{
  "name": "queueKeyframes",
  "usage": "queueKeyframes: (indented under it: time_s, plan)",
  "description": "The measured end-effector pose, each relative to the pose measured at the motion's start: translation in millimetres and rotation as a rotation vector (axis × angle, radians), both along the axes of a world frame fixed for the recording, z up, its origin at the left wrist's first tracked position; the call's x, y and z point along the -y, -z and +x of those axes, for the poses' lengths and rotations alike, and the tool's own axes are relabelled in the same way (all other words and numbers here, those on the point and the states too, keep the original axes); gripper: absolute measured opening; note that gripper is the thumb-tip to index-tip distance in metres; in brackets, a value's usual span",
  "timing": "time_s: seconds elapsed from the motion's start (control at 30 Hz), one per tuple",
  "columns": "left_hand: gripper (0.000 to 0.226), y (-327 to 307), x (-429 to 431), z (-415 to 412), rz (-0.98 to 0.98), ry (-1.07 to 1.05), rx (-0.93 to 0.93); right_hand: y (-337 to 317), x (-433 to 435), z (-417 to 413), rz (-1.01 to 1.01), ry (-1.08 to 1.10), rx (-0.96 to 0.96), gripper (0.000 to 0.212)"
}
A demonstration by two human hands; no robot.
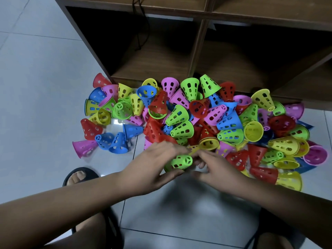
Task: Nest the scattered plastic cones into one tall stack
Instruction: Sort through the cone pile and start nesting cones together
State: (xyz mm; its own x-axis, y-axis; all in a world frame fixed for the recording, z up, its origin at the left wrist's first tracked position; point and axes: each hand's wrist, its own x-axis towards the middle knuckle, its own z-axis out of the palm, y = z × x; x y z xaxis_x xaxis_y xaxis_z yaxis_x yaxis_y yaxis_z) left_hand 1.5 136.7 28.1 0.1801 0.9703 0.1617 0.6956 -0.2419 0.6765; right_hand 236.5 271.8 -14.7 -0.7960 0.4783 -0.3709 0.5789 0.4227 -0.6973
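Just before the scattered pile of cones (197,119) on the tiled floor (45,87), a green cone (181,161) is held by curled fingers of the left hand (158,166) and a blurred yellow cone (195,149) seems pinched by the right hand (215,169), so a tilted entry could jam them.

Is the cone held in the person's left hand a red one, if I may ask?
No, the left hand grips a green cone, not a red one.

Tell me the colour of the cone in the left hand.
Green: the cone gripped by the left hand, clearest in the head view.
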Motion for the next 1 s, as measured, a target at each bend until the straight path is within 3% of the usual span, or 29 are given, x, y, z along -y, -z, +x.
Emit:
queueKeyframes:
  time_s: [0.1,0.27,0.4,0.6,0.7,1.0]
  plan:
    - [0.039,16,4,-8,-0.054,0.078,-0.103,11,3,4,-0.082,0.057,0.094,0.029]
    - [0.035,17,21,-36,-0.119,0.003,0.008,33,5,-1,-0.237,0.143,0.226,0.027]
    - [0.035,16,35,-59,-0.149,-0.08,-0.009,52,7,-11,-0.334,0.164,0.318,0.032]
    - [0.038,19,50,-70,-0.198,-0.161,0.009,60,18,-25,-0.725,0.4,0.223,0.027]
    - [0.039,20,50,-64,-0.199,-0.166,0.031,60,25,-27,-0.916,0.472,0.205,0.034]
    - [0.042,-16,37,-58,-0.185,-0.146,0.09,20,27,-13,-1.043,0.572,0.14,0.037]
